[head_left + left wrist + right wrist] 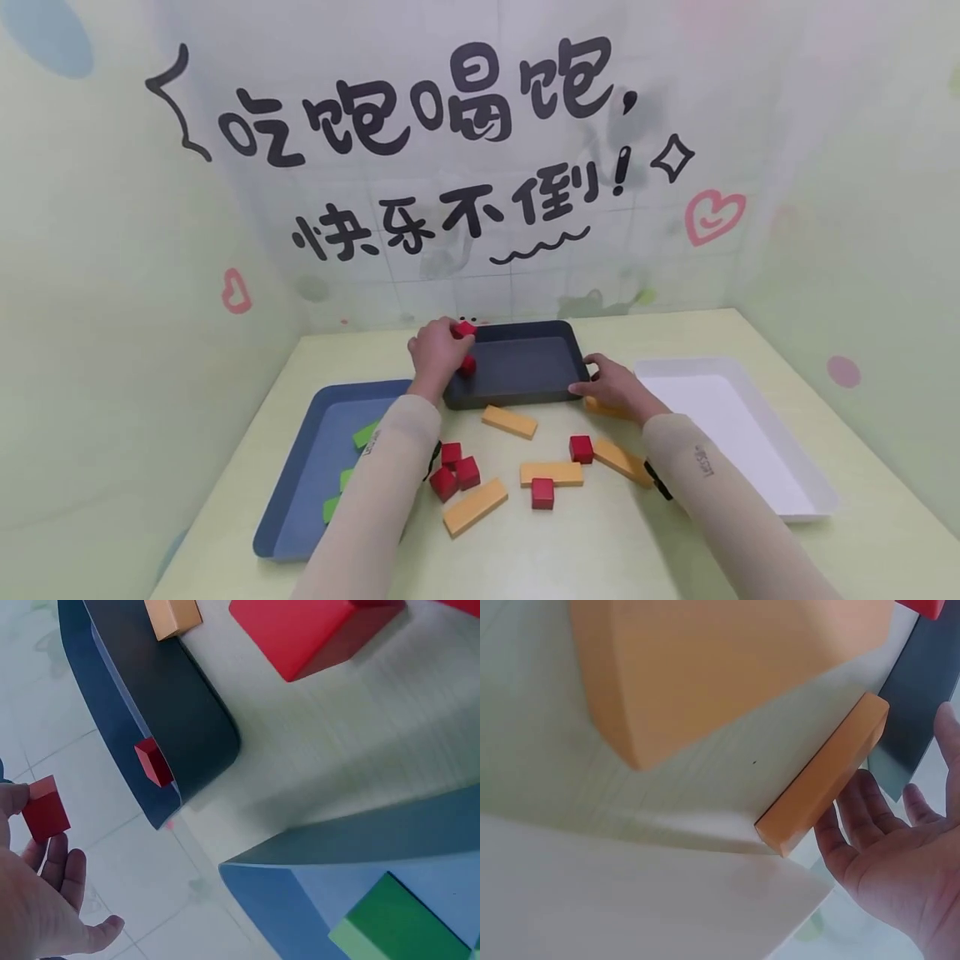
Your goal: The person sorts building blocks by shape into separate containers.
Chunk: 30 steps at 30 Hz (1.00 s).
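My left hand [441,352] is over the left end of the dark grey tray [525,403], pinching a red cube [465,329] between thumb and fingers. In the left wrist view the held red cube [46,808] hangs above the tray. Another red cube [467,365] sits inside the tray's left end. My right hand [615,385] is at the tray's right end, its fingers relaxed and apart. An orange block [829,776] lies beside those fingers in the right wrist view; whether they touch it or the tray, I cannot tell.
A blue tray [288,467] with green blocks stands at the left, partly behind my left arm. A white tray [738,433] is at the right. Several red cubes [468,472] and orange blocks [476,507] lie on the table in front of the dark tray. A wall rises behind.
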### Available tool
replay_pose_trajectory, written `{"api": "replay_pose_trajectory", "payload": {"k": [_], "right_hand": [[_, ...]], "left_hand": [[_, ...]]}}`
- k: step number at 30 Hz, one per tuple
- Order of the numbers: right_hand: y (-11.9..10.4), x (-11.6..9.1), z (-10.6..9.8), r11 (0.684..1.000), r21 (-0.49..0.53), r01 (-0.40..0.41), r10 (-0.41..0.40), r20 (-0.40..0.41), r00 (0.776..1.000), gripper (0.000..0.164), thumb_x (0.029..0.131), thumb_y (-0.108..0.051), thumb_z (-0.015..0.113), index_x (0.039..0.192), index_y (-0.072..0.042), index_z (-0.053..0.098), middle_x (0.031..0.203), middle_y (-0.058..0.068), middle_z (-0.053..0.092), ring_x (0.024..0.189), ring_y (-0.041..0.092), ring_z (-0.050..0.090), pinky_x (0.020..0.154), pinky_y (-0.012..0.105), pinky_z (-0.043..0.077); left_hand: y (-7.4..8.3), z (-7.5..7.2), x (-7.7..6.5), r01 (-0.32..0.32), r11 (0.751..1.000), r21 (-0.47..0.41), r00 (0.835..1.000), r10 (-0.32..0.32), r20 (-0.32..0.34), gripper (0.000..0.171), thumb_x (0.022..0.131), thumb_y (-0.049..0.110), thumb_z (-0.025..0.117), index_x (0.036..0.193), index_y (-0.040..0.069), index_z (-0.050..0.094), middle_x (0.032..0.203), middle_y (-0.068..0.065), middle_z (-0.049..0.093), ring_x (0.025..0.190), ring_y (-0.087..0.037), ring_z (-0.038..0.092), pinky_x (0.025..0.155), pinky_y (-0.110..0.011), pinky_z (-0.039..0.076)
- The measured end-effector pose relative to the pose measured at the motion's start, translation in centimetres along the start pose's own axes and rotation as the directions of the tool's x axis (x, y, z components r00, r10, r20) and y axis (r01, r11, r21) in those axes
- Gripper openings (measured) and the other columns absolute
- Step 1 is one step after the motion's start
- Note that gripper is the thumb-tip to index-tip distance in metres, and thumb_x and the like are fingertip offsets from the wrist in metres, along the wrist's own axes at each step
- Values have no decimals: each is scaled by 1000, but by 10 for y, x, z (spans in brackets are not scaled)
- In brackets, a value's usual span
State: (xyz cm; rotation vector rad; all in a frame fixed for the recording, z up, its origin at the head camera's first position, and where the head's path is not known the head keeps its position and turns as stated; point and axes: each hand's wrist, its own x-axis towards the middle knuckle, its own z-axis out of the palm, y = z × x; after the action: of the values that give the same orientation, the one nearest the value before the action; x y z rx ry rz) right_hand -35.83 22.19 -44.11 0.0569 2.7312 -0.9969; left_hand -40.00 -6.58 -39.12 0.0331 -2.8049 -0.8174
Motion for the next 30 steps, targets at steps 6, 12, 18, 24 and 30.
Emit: {"api": "replay_pose_trajectory", "payload": {"k": [6,12,18,24,30], "right_hand": [[-3,2,-1,1000,3,1,-1,-10,1000,74,92,-38,71,147,-4,36,135,29,52,117,40,53,105,54,41],[-3,-1,2,1000,-5,-3,3,6,1000,79,92,-37,70,153,-5,32,136,29,51,120,41,51,107,55,39],[-4,-4,3,999,-41,30,-30,-4,1000,77,93,-36,69,153,-4,34,137,29,51,121,42,50,107,56,37],[-2,-5,3,998,-54,36,-35,9,999,75,94,-36,68,153,-2,35,139,29,51,124,42,50,108,55,36],[-2,-5,1,998,-52,32,-31,5,999,76,94,-37,68,153,-4,34,138,28,52,122,41,51,108,55,37]], "left_hand": [[8,9,5,-24,998,59,999,22,43,32,91,34,68,110,8,70,104,-11,69,94,-29,61,90,-50,40],[9,26,5,-25,997,75,995,17,96,29,92,35,67,103,9,72,99,-7,70,91,-28,61,90,-52,39],[9,38,2,-14,998,69,993,6,118,29,92,33,69,107,8,72,102,-7,71,95,-26,61,92,-52,39],[7,40,-3,-5,999,44,993,-1,121,46,93,34,69,130,7,64,125,-13,66,114,-32,59,99,-56,37],[1,35,-4,-33,998,45,994,28,105,48,94,33,67,134,6,61,130,-15,62,118,-35,57,99,-57,38]]}}
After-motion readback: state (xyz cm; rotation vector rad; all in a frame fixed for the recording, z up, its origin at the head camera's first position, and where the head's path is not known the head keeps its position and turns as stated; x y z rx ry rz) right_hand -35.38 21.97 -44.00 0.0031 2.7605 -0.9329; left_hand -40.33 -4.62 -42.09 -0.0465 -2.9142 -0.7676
